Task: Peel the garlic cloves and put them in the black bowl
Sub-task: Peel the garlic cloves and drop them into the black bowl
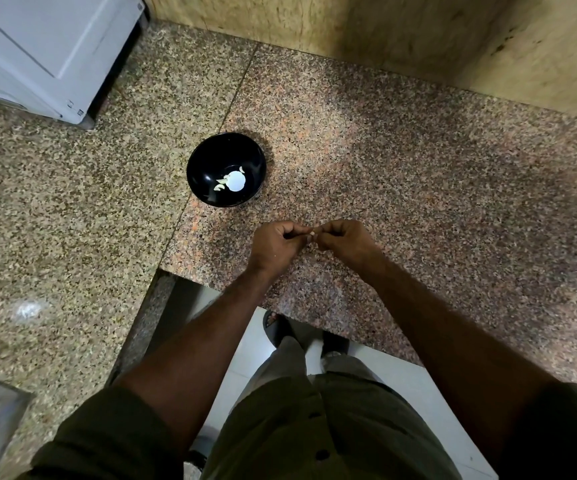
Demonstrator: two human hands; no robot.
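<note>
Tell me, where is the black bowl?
In the head view, the black bowl sits on the granite counter, ahead and left of both hands, right of the white appliance.

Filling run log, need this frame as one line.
stage: peeling | left hand + right hand: pinch garlic clove | black bowl: holds peeled cloves

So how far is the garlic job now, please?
Partly done. A few peeled cloves already lie in the black bowl. In hand: the left hand and right hand pinch one clove between them above the counter; whether its skin is off is too small to tell. Left: get this clove into the bowl. No other unpeeled garlic is in view.
</note>
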